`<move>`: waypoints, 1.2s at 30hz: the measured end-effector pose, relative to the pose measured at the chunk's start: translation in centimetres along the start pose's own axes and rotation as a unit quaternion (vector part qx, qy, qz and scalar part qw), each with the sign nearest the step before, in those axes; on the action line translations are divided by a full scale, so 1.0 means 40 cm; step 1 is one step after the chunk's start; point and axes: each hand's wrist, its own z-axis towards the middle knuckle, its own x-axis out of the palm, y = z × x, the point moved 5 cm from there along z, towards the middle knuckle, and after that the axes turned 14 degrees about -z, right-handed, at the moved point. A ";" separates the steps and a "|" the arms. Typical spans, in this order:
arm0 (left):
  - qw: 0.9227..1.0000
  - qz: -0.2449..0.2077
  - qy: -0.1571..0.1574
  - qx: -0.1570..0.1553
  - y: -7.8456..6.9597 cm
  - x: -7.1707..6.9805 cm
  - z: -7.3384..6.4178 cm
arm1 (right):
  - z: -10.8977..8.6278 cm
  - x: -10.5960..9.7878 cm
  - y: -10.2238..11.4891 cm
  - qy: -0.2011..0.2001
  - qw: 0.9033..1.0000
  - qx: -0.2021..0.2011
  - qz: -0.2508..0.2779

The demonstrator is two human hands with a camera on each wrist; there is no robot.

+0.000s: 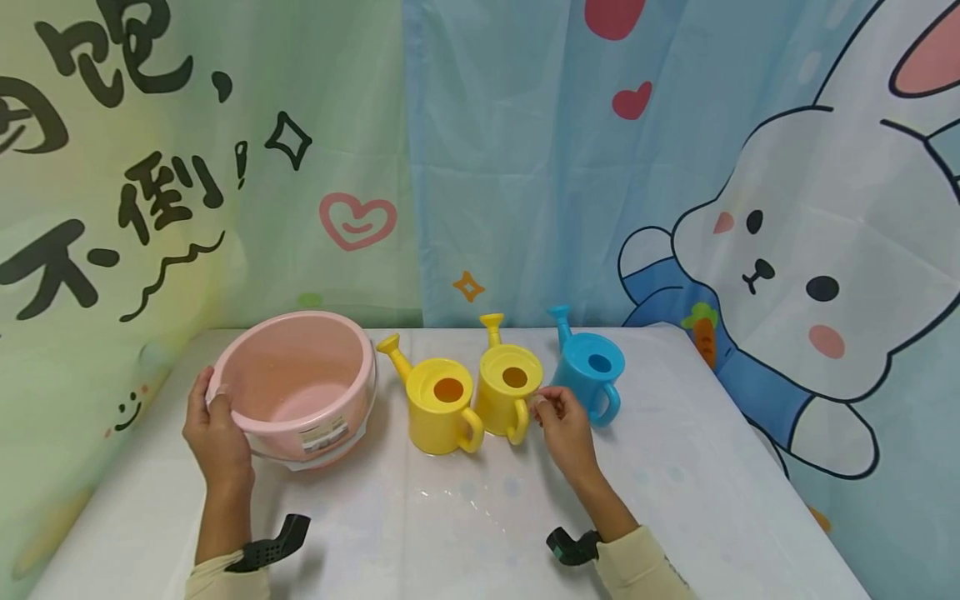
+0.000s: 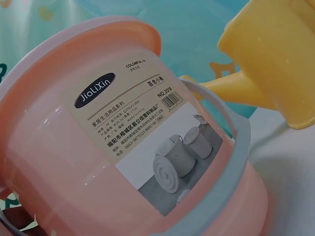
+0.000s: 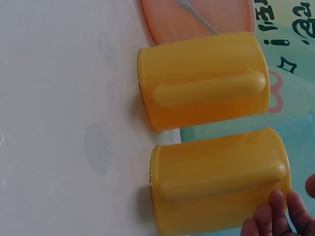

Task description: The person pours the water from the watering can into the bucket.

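Three watering cans and one pink bucket stand upright on the bench, in a row that runs, left to right, bucket, left yellow can, right yellow can, blue can; two cans are yellow and one is blue, and each has one spout pointing away from the person and one curved handle on the near side; the right wrist view shows a narrow gap between the two yellow bodies. Two hands are at work: the left hand grips the bucket's left rim, thumb over the edge and fingers outside; the right hand has its fingertips against the right yellow can, by the upper rim, fingers loosely bent and the thumb held apart, so it pinches nothing; the bucket carries one printed label and one pale carrying handle, hanging down around its side; behind the bench hangs a printed curtain with one large rabbit.
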 end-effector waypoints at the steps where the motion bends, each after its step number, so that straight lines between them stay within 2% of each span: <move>1: 1.000 0.001 0.001 -0.001 0.000 0.000 0.000 | 0.003 0.001 -0.003 0.002 1.000 0.006 0.002; 7: 1.000 0.007 0.004 -0.001 -0.002 0.000 0.001 | 0.014 0.026 -0.026 0.029 0.999 0.040 0.005; 13: 1.000 0.005 0.000 0.000 0.002 0.000 0.003 | 0.010 0.042 -0.033 0.050 0.995 0.064 -0.059; 18: 1.000 -0.002 0.001 -0.002 0.003 0.005 0.004 | 0.010 0.042 -0.043 0.063 0.992 0.079 -0.073; 21: 1.000 0.004 0.004 -0.002 0.001 0.007 0.005 | 0.011 0.045 -0.048 0.071 0.993 0.074 -0.058; 29: 1.000 0.003 0.001 0.003 -0.002 0.004 0.009 | 0.011 0.078 -0.035 0.132 0.991 -0.002 -0.012; 32: 1.000 0.010 -0.004 0.000 0.001 0.000 0.006 | 0.014 0.083 -0.032 0.136 0.991 -0.009 0.001; 36: 1.000 0.011 -0.005 -0.007 0.005 -0.001 0.000 | 0.016 0.083 -0.035 0.128 0.992 0.010 0.008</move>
